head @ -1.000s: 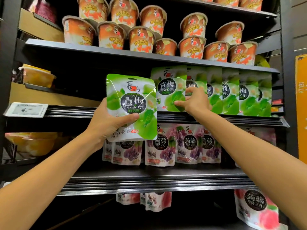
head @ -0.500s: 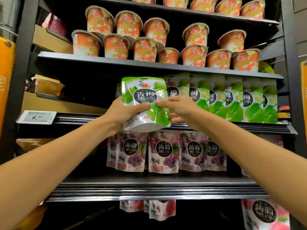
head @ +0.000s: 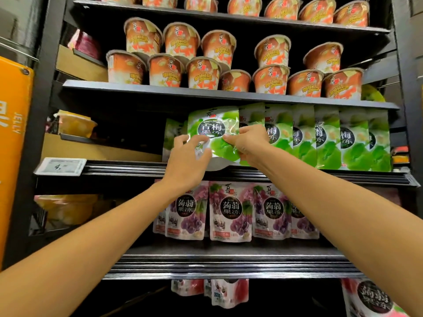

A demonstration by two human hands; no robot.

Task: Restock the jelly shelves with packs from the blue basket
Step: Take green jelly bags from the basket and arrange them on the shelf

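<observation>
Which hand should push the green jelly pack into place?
Probably the left hand: it grips the free outer side of the green pack. The right hand pinches the edge beside the row of green packs, in the way.

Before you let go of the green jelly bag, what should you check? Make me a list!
1. Both hands hold the green pack: ok, the left hand and right hand grip it.
2. Label faces out: ok.
3. Matches its neighbours: ok, the green row stands beside it.
4. Bottom seated on the shelf: cannot tell, the hands cover it.
5. Room behind it: cannot tell.
</observation>
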